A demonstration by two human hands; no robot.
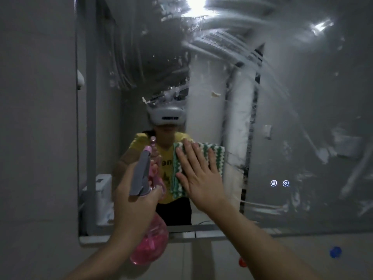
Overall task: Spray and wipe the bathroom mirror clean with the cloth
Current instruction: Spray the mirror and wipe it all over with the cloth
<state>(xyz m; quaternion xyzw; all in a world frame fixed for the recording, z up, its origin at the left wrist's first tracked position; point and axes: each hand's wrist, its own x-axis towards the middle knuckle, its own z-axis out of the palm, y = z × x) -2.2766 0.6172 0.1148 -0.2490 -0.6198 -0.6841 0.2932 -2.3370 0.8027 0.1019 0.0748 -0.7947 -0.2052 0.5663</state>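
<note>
The cloth [210, 156] is pressed flat against the mirror [302, 98] under the right hand [198, 176], with the bottle [150, 239] held just left of it.

the cloth [198, 170] has green and white zigzag stripes. the spray bottle [150, 247] is clear pink with a grey head. white streaks smear the mirror [302, 98]; the reflected shirt [139, 141] is yellow.

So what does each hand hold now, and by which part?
The left hand grips the pink spray bottle by its neck, under the grey trigger head. The right hand holds nothing; its straight fingers press the green-white cloth against the mirror.
</note>
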